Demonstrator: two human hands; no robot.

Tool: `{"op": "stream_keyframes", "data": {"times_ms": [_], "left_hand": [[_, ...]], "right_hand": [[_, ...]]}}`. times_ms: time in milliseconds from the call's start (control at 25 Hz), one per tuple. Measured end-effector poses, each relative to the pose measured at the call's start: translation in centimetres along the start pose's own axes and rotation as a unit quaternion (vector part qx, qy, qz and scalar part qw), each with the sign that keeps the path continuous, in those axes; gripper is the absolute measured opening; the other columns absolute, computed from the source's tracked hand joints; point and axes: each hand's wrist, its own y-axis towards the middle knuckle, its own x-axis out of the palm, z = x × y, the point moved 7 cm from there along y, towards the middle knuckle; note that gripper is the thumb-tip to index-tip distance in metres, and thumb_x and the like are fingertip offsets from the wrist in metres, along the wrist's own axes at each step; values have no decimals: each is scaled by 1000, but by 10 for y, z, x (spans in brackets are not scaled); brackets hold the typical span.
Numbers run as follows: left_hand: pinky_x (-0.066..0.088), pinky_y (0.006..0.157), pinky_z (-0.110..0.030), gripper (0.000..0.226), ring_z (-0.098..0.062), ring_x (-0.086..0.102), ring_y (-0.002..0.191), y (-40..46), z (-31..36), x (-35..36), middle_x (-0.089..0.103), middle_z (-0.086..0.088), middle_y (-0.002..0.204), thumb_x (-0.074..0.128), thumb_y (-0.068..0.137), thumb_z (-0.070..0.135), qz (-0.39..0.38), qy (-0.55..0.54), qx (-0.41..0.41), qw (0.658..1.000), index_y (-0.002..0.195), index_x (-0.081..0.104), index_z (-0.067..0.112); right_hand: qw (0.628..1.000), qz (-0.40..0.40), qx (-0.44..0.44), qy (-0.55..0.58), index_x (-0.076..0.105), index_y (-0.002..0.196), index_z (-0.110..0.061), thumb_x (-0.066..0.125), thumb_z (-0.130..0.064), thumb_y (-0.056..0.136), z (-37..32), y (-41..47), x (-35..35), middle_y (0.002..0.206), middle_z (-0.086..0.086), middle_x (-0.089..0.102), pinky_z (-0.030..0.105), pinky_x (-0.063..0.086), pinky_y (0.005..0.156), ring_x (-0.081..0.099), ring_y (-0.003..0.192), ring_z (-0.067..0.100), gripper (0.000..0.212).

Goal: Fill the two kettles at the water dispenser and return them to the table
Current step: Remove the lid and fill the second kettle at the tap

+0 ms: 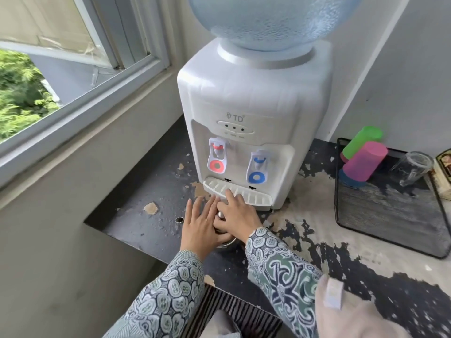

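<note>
Both hands on a kettle below the water dispenser (253,123)
Left hand (200,224) and right hand (238,215) lie flat-fingered over the metal kettle (223,242) on the counter (136,215)

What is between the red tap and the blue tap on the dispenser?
In the head view, only the bare white front of the dispenser lies between the red tap and the blue tap.

One water dispenser (253,113) with two taps (one red (216,154), one blue (257,167)), one kettle (225,241), two hands, three coloured cups at three o'clock, one glass (412,170), one mesh tray (390,215).
</note>
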Motion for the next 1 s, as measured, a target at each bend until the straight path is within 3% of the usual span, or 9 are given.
{"op": "stream_keyframes", "data": {"times_ms": [160, 360, 680, 1000], "left_hand": [[-25, 109, -45, 101, -26, -4, 144, 0, -1, 0, 11, -3, 157, 16, 71, 78, -2, 33, -39, 999, 147, 10, 11], [-17, 114, -45, 106, -24, 7, 143, 2, -1, 0, 26, -4, 152, 5, 65, 78, -6, 5, -17, 1000, 144, 21, 9], [10, 115, -38, 90, -23, 28, 135, 2, -3, 4, 36, -6, 147, 44, 74, 67, 19, -103, 8, 994, 140, 29, 8], [32, 100, -36, 87, -25, 46, 118, 9, -9, 4, 45, -2, 140, 50, 70, 67, 13, -107, -1, 994, 136, 35, 12]], "right_hand": [[999, 22, 26, 29, 57, 95, -12, 46, -46, 86, 7, -2, 1, 124, 10, 39, 39, 42, 66, 42, 105, 30, 37], [992, 55, 59, 98, 59, 85, -5, 51, -38, 86, 8, -2, 1, 112, 12, 43, 36, 38, 65, 44, 100, 29, 34], [987, 101, 63, 109, 61, 82, 0, 52, -30, 86, 7, -3, 0, 102, 13, 50, 32, 35, 59, 52, 89, 29, 31], [980, 129, 95, 121, 58, 74, 1, 53, -26, 86, 6, -8, -5, 96, 12, 55, 34, 40, 60, 56, 74, 29, 29]]}}
